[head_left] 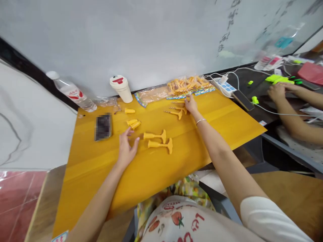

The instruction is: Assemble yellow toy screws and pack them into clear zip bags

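My left hand [127,148] is over the left half of the table, thumb and fingers apart. Its fingertips reach the edge of a pair of yellow tapered caps [135,125]; whether they touch is unclear. Another yellow cap [130,111] lies farther back. To the right of that hand lie two yellow T-handled pieces [161,145] with caps over their shafts. My right hand [191,106] is closed with its fingertips at the handle of a yellow T-handled hand drill [178,102] with a spiral metal tip. Two similar uncapped drills [174,113] lie beside it, tips pointing left.
Plastic bags of yellow pieces [186,85] lie along the whiteboard. A white cup [121,88], a water bottle [75,94] and a phone [103,126] occupy the left side. Right of the wooden table [88,174] are a power strip [224,87], cables and another person's hands [280,90].
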`<state>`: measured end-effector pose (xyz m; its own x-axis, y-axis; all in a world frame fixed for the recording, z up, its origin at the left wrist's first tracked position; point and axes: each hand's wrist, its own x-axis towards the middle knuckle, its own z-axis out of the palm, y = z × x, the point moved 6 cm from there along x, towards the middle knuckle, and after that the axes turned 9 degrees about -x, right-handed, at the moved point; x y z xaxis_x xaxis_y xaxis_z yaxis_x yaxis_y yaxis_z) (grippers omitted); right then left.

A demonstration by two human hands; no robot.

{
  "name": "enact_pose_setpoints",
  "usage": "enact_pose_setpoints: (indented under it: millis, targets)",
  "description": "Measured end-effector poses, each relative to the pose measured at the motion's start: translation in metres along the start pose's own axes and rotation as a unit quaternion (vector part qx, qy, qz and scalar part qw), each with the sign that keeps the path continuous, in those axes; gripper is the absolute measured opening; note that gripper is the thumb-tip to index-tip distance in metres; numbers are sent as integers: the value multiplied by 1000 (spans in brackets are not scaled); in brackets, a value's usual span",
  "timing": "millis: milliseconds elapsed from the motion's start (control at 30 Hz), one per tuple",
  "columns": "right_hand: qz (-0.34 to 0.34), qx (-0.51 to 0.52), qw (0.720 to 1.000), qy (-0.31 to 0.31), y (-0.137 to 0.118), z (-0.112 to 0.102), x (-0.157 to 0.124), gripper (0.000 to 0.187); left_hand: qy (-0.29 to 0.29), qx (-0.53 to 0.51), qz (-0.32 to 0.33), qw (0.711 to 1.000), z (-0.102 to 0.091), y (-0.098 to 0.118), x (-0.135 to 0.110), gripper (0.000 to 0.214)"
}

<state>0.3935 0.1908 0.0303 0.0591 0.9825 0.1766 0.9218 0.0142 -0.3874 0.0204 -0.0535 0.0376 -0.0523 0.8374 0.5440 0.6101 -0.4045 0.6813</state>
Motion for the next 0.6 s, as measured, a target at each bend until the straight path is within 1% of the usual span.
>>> enact_pose_setpoints:
  millis: [100, 167, 267, 333, 367, 433, 500, 600]
  targets:
    - [58, -3, 998, -15, 1, 1, -2, 39, 5, 40, 8, 999, 0, -1, 10, 57]
    - [63, -2, 998, -7, -1, -1, -5, 39, 5, 67, 5, 998, 0, -10, 22, 60]
    - [47, 1, 998, 44, -2, -9, -12, 44, -21, 110, 3, 994, 4, -29, 43, 72]
    - [12, 9, 996, 86, -5, -16, -21, 46, -60, 126, 0, 990, 11, -45, 56, 78]
    - [-14, 15, 994, 104, -8, -19, -26, 47, -82, 127, 1, 988, 15, -52, 62, 75]
    - [-75, 29, 988, 129, -17, -25, -41, 46, -126, 119, 3, 985, 23, -66, 73, 61]
    - [-133, 33, 982, 130, -28, -28, -59, 42, -153, 108, 2, 982, 28, -79, 85, 47]
    - [-201, 20, 974, 98, -49, -27, -91, 38, -164, 98, -4, 982, 28, -92, 102, 39]
